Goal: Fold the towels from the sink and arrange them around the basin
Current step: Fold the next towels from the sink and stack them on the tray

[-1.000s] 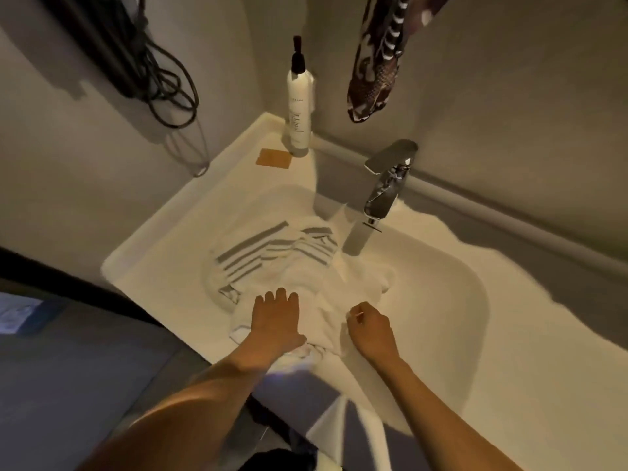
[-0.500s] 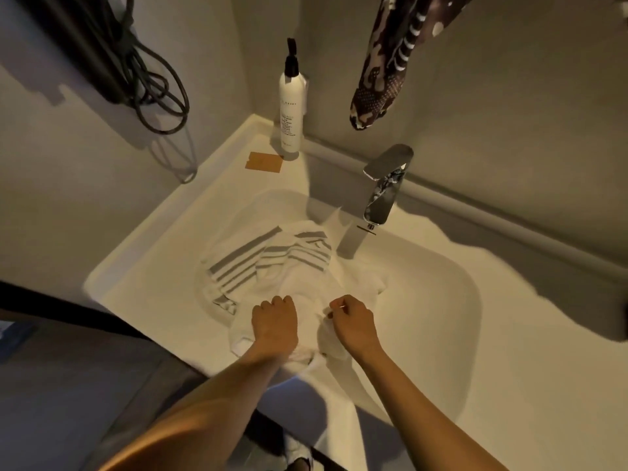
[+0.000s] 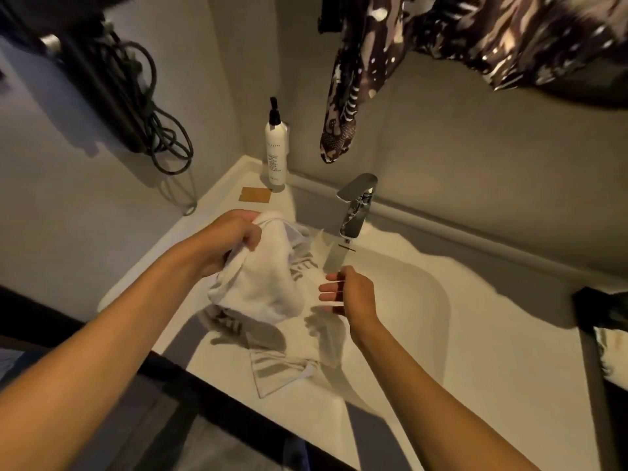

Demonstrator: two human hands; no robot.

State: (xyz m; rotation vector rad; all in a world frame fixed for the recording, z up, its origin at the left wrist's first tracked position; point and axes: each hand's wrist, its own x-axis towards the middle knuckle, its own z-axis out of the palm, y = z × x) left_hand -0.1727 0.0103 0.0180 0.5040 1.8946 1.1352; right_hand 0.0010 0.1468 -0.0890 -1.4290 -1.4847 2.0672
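My left hand [image 3: 234, 237] is shut on a plain white towel [image 3: 261, 283] and holds it bunched up above the left half of the white basin [image 3: 438, 321]. The towel hangs down in a loose lump below the fist. A striped towel [image 3: 282, 362] lies crumpled in the basin under it, near the front rim. To the right of the lifted towel, my right hand [image 3: 346, 294] hovers with its fingers apart and pointing left, holding nothing.
A chrome tap [image 3: 356, 205] stands behind the basin. A white pump bottle [image 3: 277, 147] and a small brown card [image 3: 255, 194] sit at the back left corner. Patterned cloth [image 3: 343, 107] hangs overhead. Coiled cables [image 3: 159, 130] hang on the left wall.
My left hand closed on the white towel and lifted it out of the basin toward the back left. My right hand let go and opened. The view tilted up.
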